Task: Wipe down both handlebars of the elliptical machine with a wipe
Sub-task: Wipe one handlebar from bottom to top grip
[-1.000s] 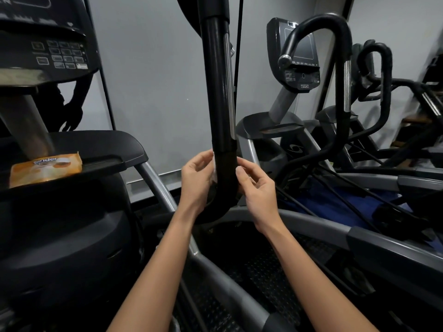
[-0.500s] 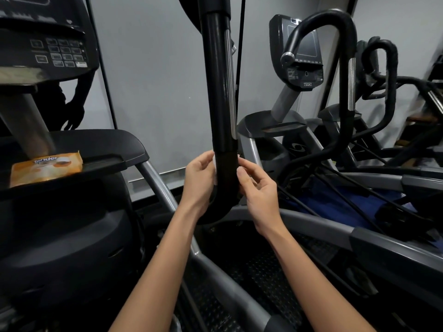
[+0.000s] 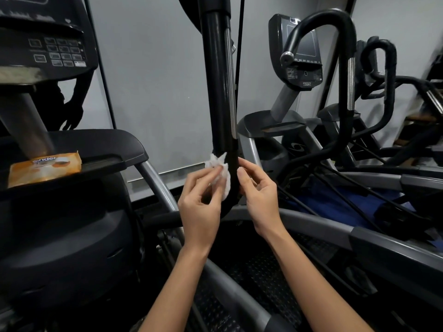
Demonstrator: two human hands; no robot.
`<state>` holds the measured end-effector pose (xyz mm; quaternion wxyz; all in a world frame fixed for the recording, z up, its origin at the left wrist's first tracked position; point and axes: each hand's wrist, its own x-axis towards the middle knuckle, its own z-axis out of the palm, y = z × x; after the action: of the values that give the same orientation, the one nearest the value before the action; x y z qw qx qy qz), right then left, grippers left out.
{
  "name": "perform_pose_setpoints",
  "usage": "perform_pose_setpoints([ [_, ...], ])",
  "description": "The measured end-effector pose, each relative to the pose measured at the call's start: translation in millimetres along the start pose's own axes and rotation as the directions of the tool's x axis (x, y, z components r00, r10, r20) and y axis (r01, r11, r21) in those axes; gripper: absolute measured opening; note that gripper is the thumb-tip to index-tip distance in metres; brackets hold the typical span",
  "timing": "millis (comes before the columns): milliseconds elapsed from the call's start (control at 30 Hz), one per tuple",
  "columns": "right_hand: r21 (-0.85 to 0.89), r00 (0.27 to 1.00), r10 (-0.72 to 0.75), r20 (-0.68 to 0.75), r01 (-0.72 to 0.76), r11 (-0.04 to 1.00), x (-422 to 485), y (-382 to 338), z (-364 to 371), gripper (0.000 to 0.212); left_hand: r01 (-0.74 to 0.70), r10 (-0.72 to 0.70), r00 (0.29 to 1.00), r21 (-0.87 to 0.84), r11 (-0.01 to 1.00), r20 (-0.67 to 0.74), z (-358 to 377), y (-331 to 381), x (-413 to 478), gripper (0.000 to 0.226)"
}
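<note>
At the far left a control panel (image 3: 51,47) with a keypad tops the machine, and below it an orange packet (image 3: 45,169) lies flat on a black shelf (image 3: 119,144), close beside the grey post that holds the panel up. Moving toward the middle, the left hand (image 3: 201,202) is raised with its fingers curled, pinching a crumpled white wipe (image 3: 221,174) between thumb and fingertips. The wipe is pressed against the left side of the black handlebar (image 3: 218,92), low down where the bar begins to bend, and part of it bunches up above the fingers. The handlebar rises straight up out of view, with a silver strip running along its right edge. Just to its right the right hand (image 3: 261,195) holds nothing, its fingers loosely curled; its thumb and forefinger tips sit at the bar's right edge, level with the wipe, though whether they touch it cannot be told. Both forearms reach up from the bottom edge over the grey frame and ridged foot platform. Farther right stands a neighbouring machine with a dark screen (image 3: 298,47) and a hooked black handle (image 3: 345,56), and a blue cloth (image 3: 335,204) lies low behind its cables
</note>
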<state>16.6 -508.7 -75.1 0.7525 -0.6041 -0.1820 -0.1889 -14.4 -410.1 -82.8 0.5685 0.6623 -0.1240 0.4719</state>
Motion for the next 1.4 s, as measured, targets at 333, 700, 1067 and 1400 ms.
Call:
perform_pose_setpoints([
  [333, 0.028, 1.0, 0.001, 0.012, -0.001, 1.0, -0.1, 0.4, 0.0, 0.022, 0.143, -0.171, 0.977, -0.214, 0.966, -0.123, 18.5, -4.2, 20.8, 0.02],
  [700, 0.019, 1.0, -0.025, 0.0, 0.025, 1.0, -2.0, -3.3, 0.9, 0.023, 0.51, -0.434, 0.834, -0.174, 0.843, 0.341, -9.8, -15.1, 13.6, 0.022],
  [1067, -0.008, 0.998, 0.009, -0.056, -0.01, 1.0, -6.3, -3.2, 4.5, 0.021, 0.467, -0.448, 0.862, -0.027, 0.884, 0.237, -13.0, -15.8, 0.2, 0.033],
  [1400, -0.012, 0.998, 0.031, -0.056, -0.031, 0.999, -20.5, -3.6, -9.6, 0.025, 0.464, -0.462, 0.885, -0.206, 0.862, 0.059, -9.9, 7.5, -9.7, 0.019],
])
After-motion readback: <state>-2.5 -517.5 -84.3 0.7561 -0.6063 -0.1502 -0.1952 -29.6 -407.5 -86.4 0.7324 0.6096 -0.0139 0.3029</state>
